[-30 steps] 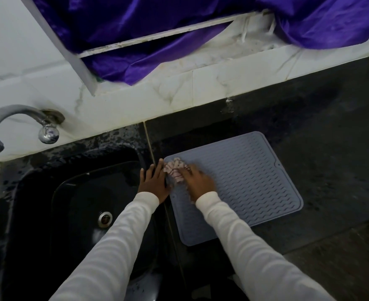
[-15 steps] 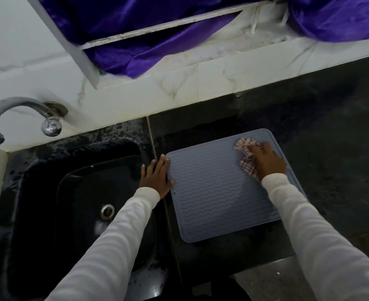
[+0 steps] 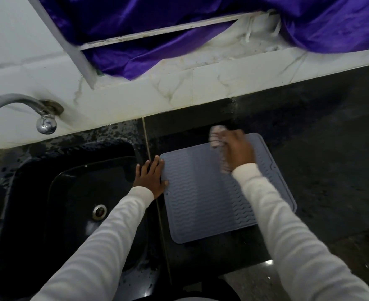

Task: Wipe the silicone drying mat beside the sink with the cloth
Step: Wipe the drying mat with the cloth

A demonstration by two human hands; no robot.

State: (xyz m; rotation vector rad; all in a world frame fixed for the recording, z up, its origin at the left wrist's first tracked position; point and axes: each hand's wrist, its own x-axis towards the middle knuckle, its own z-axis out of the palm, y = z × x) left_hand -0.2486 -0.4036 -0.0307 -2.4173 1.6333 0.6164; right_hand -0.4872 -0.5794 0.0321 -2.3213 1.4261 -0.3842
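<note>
Sleeves: two white sleeves come in from the near edge, one to each hand.
Left hand: flat, fingers straight and spread, pressing on the left edge of the mat where it meets the sink rim; it holds nothing.
Mat: one grey silicone drying mat with wavy ribs, lying flat on the dark desk just right of the sink.
Right hand: blurred by motion at the mat's far edge, pressing the cloth down; whether the fingers curl round it I cannot tell.
Cloth: one pale checked cloth, bunched, showing beyond the fingertips and beside the hand, partly over the mat's far rim.
Step in hand: wiping the far strip of the mat, by my judgement.
Doing it well: keep the left palm pinning the edge so the mat does not slide; run the cloth along the ribs in overlapping passes, working toward the near edge, and cover the raised rim.
Beyond: one metal tap on the white tiled wall, one purple fabric draped above.
</note>
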